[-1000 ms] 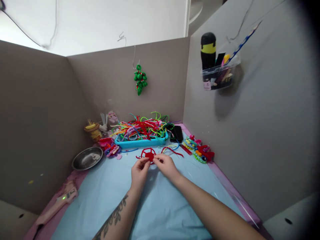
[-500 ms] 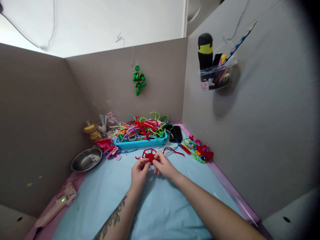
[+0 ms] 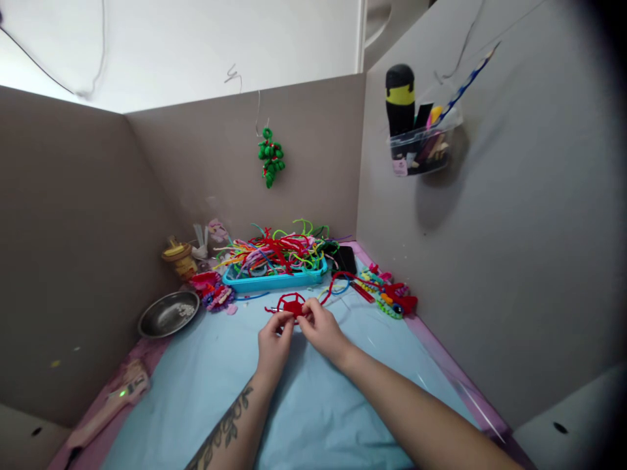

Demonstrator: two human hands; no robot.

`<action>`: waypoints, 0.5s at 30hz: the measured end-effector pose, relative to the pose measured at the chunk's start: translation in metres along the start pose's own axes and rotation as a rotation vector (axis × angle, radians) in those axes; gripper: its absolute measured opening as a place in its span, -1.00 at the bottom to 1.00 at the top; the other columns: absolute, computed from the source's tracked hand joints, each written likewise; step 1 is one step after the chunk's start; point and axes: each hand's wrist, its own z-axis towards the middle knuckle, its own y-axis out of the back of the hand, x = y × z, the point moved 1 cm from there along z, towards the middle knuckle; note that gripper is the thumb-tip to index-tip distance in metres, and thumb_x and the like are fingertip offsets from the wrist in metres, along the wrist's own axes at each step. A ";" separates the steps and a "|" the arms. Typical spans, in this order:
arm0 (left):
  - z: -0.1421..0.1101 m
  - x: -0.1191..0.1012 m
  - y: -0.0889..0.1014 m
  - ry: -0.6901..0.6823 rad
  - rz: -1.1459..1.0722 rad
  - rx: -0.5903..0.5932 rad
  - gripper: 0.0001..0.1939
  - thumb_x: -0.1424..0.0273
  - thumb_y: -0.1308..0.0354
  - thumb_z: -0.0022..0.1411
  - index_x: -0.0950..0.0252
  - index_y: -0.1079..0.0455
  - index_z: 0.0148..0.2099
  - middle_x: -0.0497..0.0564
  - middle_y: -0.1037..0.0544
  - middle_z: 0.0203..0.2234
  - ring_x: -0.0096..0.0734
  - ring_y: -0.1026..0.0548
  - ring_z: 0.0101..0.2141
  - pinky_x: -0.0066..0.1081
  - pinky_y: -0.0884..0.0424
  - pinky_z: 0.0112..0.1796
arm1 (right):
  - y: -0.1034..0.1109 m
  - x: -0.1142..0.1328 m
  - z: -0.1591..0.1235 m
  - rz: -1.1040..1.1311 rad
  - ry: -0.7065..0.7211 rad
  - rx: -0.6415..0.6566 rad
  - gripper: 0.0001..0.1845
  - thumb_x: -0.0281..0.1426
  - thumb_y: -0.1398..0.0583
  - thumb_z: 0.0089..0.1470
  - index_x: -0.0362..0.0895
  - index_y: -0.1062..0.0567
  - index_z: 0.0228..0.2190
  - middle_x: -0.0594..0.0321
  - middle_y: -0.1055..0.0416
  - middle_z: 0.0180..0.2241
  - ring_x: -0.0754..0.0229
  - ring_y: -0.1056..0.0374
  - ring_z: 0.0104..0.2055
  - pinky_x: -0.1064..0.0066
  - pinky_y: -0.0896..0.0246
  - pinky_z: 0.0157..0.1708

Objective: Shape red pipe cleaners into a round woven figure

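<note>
A red wheel-shaped pipe-cleaner piece [image 3: 294, 305], with a solid middle and open spokes, is pinched between both hands over the blue sheet. My left hand [image 3: 275, 334] grips its lower left side with closed fingers. On its right edge, my right hand [image 3: 321, 326] also has its fingers closed. A long red pipe-cleaner strand [image 3: 337, 281] runs from beside the right hand up and to the right. A thin, shiny bit shows at the piece's left; what it is I cannot tell. The fingers hide the piece's lower part.
Behind the hands stands a blue tray [image 3: 274, 282] heaped with coloured pipe cleaners. A metal bowl [image 3: 157, 320] and a pink glue gun [image 3: 115, 401] lie left. A dark phone [image 3: 345, 260] and colourful pipe-cleaner figures [image 3: 392, 297] are right. A plastic holder [image 3: 424, 153] hangs on the right panel.
The long red strand has swung up into an arch reaching further right, toward the colourful figures. Both hands keep nearly the same place on the red piece.
</note>
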 end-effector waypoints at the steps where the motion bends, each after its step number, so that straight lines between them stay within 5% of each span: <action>1: 0.000 0.000 0.000 -0.001 0.003 -0.001 -0.85 0.34 -0.17 0.04 0.28 -0.47 -0.32 0.01 -0.53 -0.43 -0.36 -0.46 -0.40 -0.44 -0.34 -0.35 | 0.000 -0.001 0.000 0.001 0.000 -0.005 -0.96 -0.44 -0.06 -0.02 -0.09 -0.23 -0.42 0.34 -0.28 -0.51 0.27 -0.28 -0.49 0.46 -0.17 -0.48; 11: 0.000 0.000 -0.002 0.002 0.016 0.003 -0.86 0.36 -0.17 0.03 0.27 -0.47 -0.33 0.01 -0.54 -0.43 -0.37 -0.47 -0.42 -0.45 -0.35 -0.36 | -0.005 -0.018 0.008 0.284 -0.203 -0.045 -0.88 -0.48 -0.08 -0.12 -0.07 -0.18 -0.49 0.39 -0.26 -0.54 0.29 -0.29 -0.55 0.45 -0.21 -0.53; 15: 0.000 0.002 -0.003 0.036 -0.016 0.023 -0.85 0.35 -0.18 0.02 0.29 -0.46 -0.32 0.02 -0.54 -0.43 -0.36 -0.47 -0.40 -0.43 -0.36 -0.34 | -0.003 -0.017 0.008 0.236 -0.205 -0.047 -0.89 -0.49 -0.06 -0.10 -0.07 -0.17 -0.51 0.42 -0.23 -0.58 0.29 -0.25 -0.58 0.48 -0.17 -0.57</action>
